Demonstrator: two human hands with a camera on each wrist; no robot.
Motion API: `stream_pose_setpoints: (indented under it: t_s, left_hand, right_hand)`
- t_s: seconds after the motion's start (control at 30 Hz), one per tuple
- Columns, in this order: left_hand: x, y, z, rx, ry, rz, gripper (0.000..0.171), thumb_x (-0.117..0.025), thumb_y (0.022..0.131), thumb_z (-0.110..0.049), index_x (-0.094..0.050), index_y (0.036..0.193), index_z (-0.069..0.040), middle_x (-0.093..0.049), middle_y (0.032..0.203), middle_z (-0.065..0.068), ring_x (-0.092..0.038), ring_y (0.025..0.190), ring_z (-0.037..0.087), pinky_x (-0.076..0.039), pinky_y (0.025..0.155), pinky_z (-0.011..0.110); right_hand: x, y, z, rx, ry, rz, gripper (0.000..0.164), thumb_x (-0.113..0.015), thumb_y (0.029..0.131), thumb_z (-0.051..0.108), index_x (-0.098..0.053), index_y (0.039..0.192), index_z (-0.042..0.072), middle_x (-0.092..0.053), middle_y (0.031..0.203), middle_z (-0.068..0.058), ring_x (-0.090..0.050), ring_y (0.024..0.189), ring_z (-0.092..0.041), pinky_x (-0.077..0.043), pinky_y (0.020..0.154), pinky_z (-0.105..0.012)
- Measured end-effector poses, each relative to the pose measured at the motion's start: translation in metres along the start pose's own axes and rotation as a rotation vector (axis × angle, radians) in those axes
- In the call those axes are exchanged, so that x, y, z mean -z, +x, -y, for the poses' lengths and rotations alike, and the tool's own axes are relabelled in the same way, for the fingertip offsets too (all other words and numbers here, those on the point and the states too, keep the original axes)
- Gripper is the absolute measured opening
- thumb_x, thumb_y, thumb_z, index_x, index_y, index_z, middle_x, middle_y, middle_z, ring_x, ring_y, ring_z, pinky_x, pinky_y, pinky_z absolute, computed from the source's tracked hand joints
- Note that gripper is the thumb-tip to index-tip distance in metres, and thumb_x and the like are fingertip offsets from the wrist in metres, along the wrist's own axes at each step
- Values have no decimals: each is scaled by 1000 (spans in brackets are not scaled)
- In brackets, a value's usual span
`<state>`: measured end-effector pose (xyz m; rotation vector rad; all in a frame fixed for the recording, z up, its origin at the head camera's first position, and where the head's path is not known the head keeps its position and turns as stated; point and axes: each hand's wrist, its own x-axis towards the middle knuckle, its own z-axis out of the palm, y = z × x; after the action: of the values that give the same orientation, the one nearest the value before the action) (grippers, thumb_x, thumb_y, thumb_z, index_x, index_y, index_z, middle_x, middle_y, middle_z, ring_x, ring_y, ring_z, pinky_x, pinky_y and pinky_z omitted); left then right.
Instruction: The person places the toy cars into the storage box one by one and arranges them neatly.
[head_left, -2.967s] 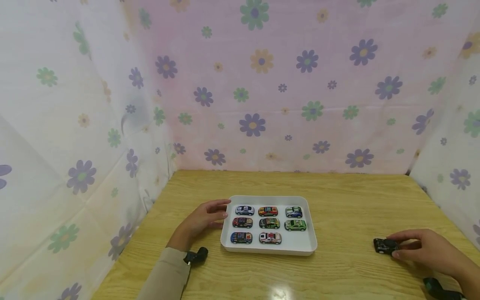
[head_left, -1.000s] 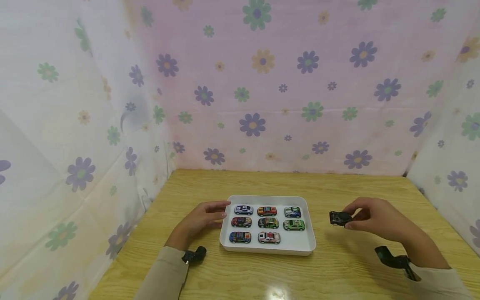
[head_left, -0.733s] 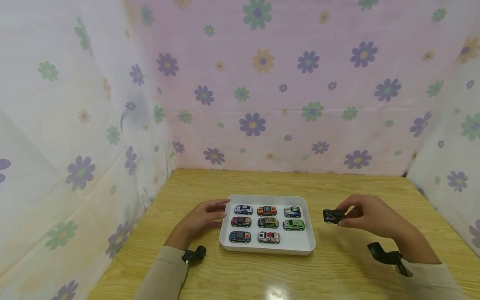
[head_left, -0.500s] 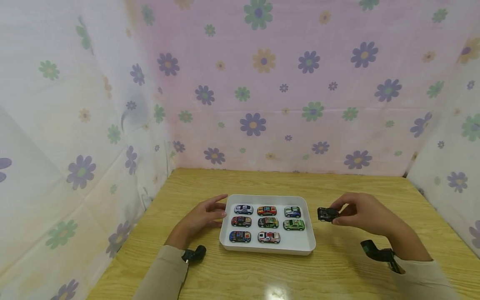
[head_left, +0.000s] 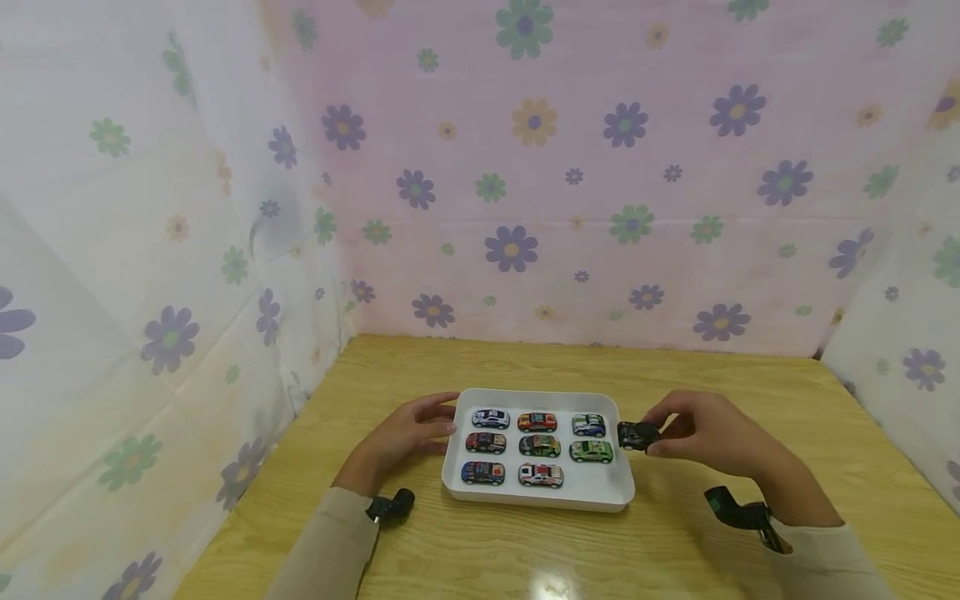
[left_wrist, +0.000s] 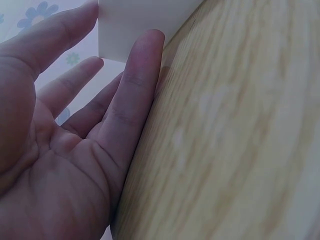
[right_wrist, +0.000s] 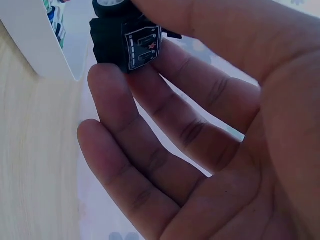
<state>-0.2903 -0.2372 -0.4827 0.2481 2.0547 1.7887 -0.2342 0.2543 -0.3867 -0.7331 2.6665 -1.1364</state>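
Observation:
A black toy car (head_left: pixel 636 436) is pinched between the thumb and fingers of my right hand (head_left: pixel 708 433), overlapping the right rim of the white tray (head_left: pixel 602 487) in the head view. The right wrist view shows the car's dark body (right_wrist: pixel 111 42) with a small red star and a pale-hubbed wheel, held close to the tray wall (right_wrist: pixel 30 30). My left hand (head_left: pixel 411 432) rests at the tray's left side with loosely spread fingers. From the left wrist, its fingertips (left_wrist: pixel 145 45) appear right at the white tray wall, the edge of the hand along the table.
Inside the tray, several toy cars stand in columns, among them a light green car (head_left: pixel 591 452), a white and red car (head_left: pixel 541 476) and a blue car (head_left: pixel 483 473). The wooden table (head_left: pixel 720 375) is bounded by flowered cloth (head_left: pixel 570 317) behind and at both sides.
My right hand has carried the black car leftward from the right part of the table to the tray's right rim. My left hand stays at the tray's left side.

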Motion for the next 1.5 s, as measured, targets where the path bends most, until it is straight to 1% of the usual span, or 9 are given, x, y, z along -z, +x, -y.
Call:
stream_pose_setpoints:
  t_s: [0.2,0.3,0.47,0.57,0.73,1.03,1.23,1.4,1.5]
  left_hand:
    - [0,-1,-3,-2,13,3,67,-75,96,-22,-45,157,-21,-52,152,15,-59,130,28,-60,96,42]
    - [0,-2,-4,12,11,-2,67,-76,96,-23,-47,156,-23,-53,152,13,-60,130,28,-60,97,42]
    - [2,-2,-4,18,2,-9,67,-77,95,-22,-48,155,-24,-53,151,13,-60,129,27,-61,96,42]
    - [2,-2,-3,6,2,-3,68,-76,96,-21,-46,156,-21,-52,152,16,-61,128,27,-61,95,43]
    - [2,-3,-4,-5,11,6,68,-75,97,-21,-44,157,-19,-51,152,18,-61,128,28,-61,95,43]
    - [2,-1,-4,15,16,-9,64,-75,96,-20,-49,154,-25,-54,150,13,-61,128,27,-61,96,43]
    - [1,2,-4,3,9,5,66,-76,96,-22,-47,155,-23,-53,151,15,-61,129,28,-60,96,43]
    - [1,3,-1,5,16,0,66,-76,95,-23,-47,155,-24,-54,151,14,-61,129,27,-61,96,43]
    - [1,3,-1,3,8,2,66,-76,95,-22,-47,155,-24,-54,151,14,-60,129,27,-60,97,43]
  right_hand:
    - [-9,4,3,-1,7,18,35,-83,88,31,-72,117,14,-72,110,-3,-73,87,-8,-61,71,-26]
    - [-13,6,5,-2,-4,24,34,-83,89,31,-73,117,15,-72,109,-2,-73,86,-7,-60,71,-25]
    - [-20,11,8,-11,-1,26,35,-84,87,30,-73,116,14,-71,111,-3,-73,88,-12,-61,72,-25]
    - [-26,14,8,-13,-6,33,35,-85,87,29,-73,116,14,-70,113,-4,-73,89,-15,-60,72,-24]
    - [-37,19,10,-6,-56,41,32,-87,84,28,-75,110,15,-70,105,0,-71,87,-16,-59,70,-23]
    - [-54,27,16,-15,-183,31,29,-89,80,31,-77,104,20,-69,97,11,-58,90,-14,-52,74,-28]
    - [-55,31,19,7,-221,34,27,-91,78,28,-77,100,20,-70,96,12,-61,90,-14,-54,78,-33]
    - [-57,34,20,-20,-216,73,26,-92,77,24,-79,98,19,-72,98,10,-63,92,-14,-56,82,-39]
    - [-60,35,21,-40,-232,88,25,-93,75,22,-80,96,20,-72,98,10,-63,92,-13,-56,82,-39]
